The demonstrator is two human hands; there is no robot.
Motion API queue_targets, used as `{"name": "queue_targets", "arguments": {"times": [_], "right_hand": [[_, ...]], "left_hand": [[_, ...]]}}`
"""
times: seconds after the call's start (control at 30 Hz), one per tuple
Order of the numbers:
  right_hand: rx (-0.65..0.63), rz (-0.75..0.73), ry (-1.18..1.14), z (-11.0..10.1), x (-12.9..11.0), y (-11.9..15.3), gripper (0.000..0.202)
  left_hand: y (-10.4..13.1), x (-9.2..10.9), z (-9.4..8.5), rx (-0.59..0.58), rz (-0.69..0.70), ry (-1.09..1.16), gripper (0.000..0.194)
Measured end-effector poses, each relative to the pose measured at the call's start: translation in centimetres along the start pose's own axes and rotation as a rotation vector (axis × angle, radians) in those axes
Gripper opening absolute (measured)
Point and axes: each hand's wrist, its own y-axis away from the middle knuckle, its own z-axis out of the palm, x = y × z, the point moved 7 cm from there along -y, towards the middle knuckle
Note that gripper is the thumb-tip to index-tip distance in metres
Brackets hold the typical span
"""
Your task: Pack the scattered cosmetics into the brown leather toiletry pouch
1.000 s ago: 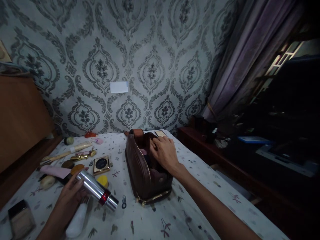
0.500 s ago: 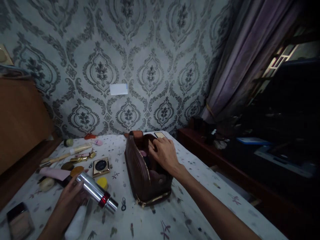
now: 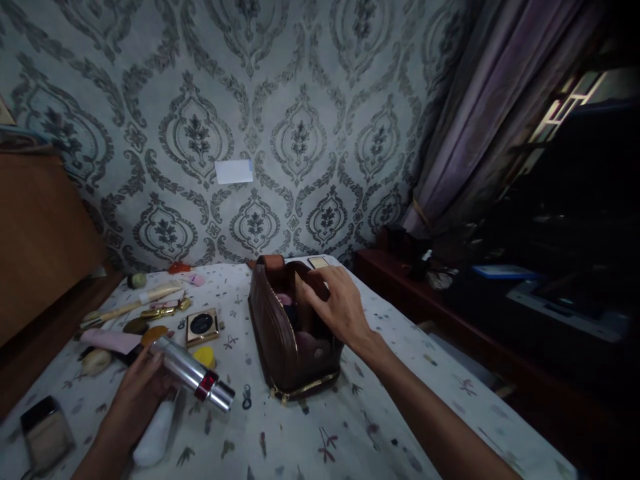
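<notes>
1. Dark-capped bottle (image 3: 47,433): on the cloth at near left, beside the left forearm. A sideways sweep of that arm could knock it.
2. Left hand (image 3: 137,387): fingers wrapped around one end of a silver cylinder (image 3: 193,373), which is tilted, its red-banded end projecting past the grip. The smooth-looking surface and off-centre hold could let it slip or swing.
3. White tube (image 3: 155,433): just below the same hand; contact cannot be determined. Lowering the hand could press or roll it.
4. Gold-edged compact (image 3: 203,327) and yellow jar (image 3: 205,357): beside the cylinder. A dropped cylinder could strike either.
5. Brown bag (image 3: 273,333): on the cloth, right of the loose items, unzipped, with contents inside. A sideways pull could tip it; the zip edge could snag.
6. Right hand (image 3: 340,303): at the bag's mouth, fingers bent; whether they grip anything cannot be told.
</notes>
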Motion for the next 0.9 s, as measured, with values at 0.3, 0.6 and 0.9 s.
{"name": "queue_targets", "arguments": {"times": [0.3,0.6,0.9], "right_hand": [[-0.117,-0.189,-0.552,-1.0,-8.9,6.8,0.013],[-0.291,-0.106,-0.609,0.9,-10.9,9.8,0.024],[-0.147,0.211,-0.591,-3.7,-2.1,3.3,0.020]], "left_hand": [[1.3,1.3,3.3,-0.067,0.060,0.083,0.048],[2.6,1.4,5.1,-0.029,0.027,-0.049,0.051],[3.1,1.4,7.9,-0.072,-0.002,-0.182,0.061]]}}
